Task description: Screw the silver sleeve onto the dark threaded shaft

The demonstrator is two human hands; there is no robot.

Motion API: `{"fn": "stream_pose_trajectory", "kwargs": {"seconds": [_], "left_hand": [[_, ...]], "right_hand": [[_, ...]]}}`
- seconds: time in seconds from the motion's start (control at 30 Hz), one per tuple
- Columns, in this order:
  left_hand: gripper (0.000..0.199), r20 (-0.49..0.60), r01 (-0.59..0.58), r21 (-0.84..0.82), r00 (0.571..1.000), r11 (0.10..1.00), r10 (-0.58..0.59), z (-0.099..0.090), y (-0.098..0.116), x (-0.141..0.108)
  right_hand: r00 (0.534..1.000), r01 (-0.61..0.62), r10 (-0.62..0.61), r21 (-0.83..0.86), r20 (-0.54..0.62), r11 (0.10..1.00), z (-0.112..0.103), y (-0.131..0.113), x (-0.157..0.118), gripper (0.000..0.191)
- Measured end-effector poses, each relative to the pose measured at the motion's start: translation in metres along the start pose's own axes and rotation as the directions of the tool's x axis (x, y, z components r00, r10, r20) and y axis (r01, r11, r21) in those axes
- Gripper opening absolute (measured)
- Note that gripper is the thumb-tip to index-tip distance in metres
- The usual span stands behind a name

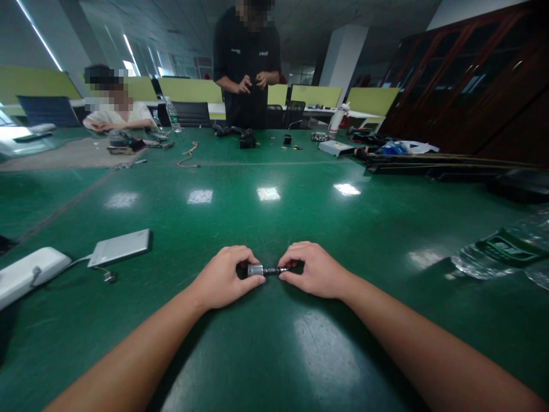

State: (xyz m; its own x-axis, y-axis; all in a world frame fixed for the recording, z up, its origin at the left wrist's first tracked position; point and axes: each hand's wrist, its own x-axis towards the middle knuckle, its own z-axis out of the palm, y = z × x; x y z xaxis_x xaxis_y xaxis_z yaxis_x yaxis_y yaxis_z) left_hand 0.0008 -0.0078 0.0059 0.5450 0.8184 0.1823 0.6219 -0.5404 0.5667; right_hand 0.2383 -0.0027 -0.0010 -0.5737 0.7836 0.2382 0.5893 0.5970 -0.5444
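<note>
A short silver metal cylinder [256, 269] lies sideways between the thumb and fingers of my left hand [227, 274], low over the green table. From its right end runs a thin dark rod [271, 271] with a shiny tip, in line with the cylinder. My right hand [315, 269] pinches the far end of that rod between thumb and fingertips. Whether cylinder and rod are one piece or two fitted together, I cannot tell. Both hands rest at or close to the tabletop [240, 212], a small gap apart.
To the left lie a white power strip [32, 274] and a flat silver box [121, 247] with a cable. A plastic water bottle [501, 252] lies at the right. Across the table, one person stands [247, 63] and another sits [120, 111] behind scattered parts.
</note>
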Motion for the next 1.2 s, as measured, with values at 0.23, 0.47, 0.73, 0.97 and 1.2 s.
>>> {"fn": "stream_pose_trajectory", "kwargs": {"seconds": [0.23,0.47,0.73,0.97,1.2], "left_hand": [[0.018,-0.014,-0.001,-0.002,1.0,1.0,0.001,-0.001,0.001,0.0],[0.016,-0.03,0.013,-0.007,0.999,1.0,-0.013,0.0,0.0,0.0],[0.016,-0.002,0.017,-0.011,1.0,1.0,-0.017,-0.001,-0.001,-0.001],[0.025,0.02,-0.034,-0.045,0.999,0.998,0.035,0.001,-0.003,0.0],[0.017,0.028,-0.048,-0.085,0.998,0.995,0.051,0.001,-0.003,0.0]], "right_hand": [[0.999,-0.041,0.041,-0.015,0.028,0.999,-0.006,0.003,-0.001,0.008],[0.981,-0.19,0.191,-0.059,0.022,0.98,-0.013,0.007,-0.002,0.008],[0.994,-0.11,0.107,0.079,0.038,0.991,-0.009,0.004,0.0,0.009],[1.0,-0.017,0.016,0.119,0.007,0.993,0.009,-0.006,0.002,0.018],[1.0,0.005,-0.005,0.095,-0.008,0.995,0.012,-0.009,0.002,0.015]]}}
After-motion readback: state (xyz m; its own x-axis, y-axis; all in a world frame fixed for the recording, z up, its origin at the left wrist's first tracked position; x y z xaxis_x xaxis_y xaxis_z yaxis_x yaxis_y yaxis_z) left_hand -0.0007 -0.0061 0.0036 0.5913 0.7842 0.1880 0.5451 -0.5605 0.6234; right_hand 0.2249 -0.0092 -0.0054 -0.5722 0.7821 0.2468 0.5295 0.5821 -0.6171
